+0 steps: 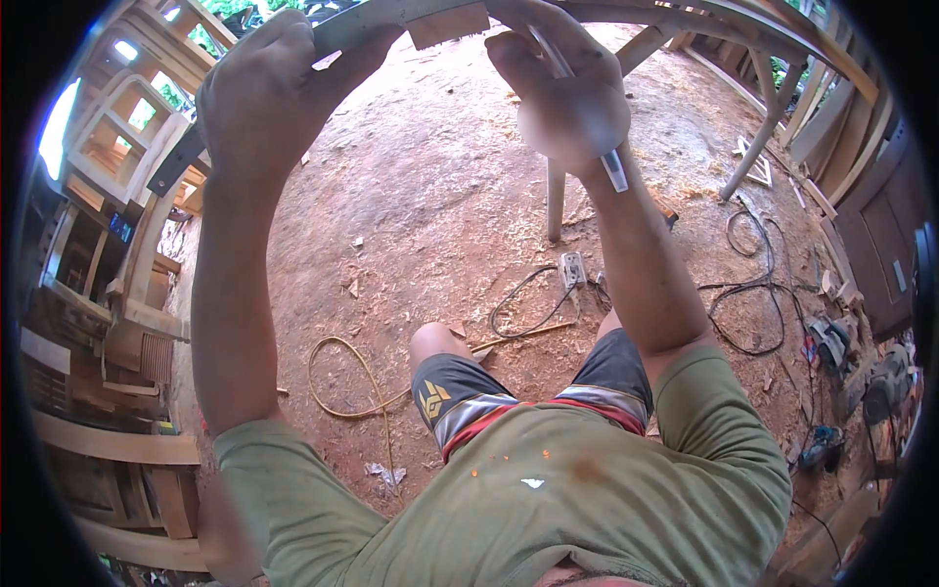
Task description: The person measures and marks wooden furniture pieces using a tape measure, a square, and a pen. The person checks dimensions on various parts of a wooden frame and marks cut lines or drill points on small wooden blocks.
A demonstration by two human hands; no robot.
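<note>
Both my arms reach forward to the top of the view. My left hand (259,93) is closed round a long flat strip (178,159), whose dark end with a small hole sticks out beside the wrist. Between my hands lies a short brown wood block (447,24), against a curved-looking length of wood or bar at the upper edge. My right hand (567,78) is closed, holding a clear-barrelled pen (614,171) that slants down across the palm side. A blurred patch covers part of that hand. The upper frame edge cuts off the far side of the work.
Wooden frames and chair-like parts (127,137) crowd the left side. Wooden legs (555,201) stand under the work. A socket box (572,269), a yellow cord (337,416) and black cables (768,284) lie on the shaving-strewn ground. Power tools (831,342) sit at right.
</note>
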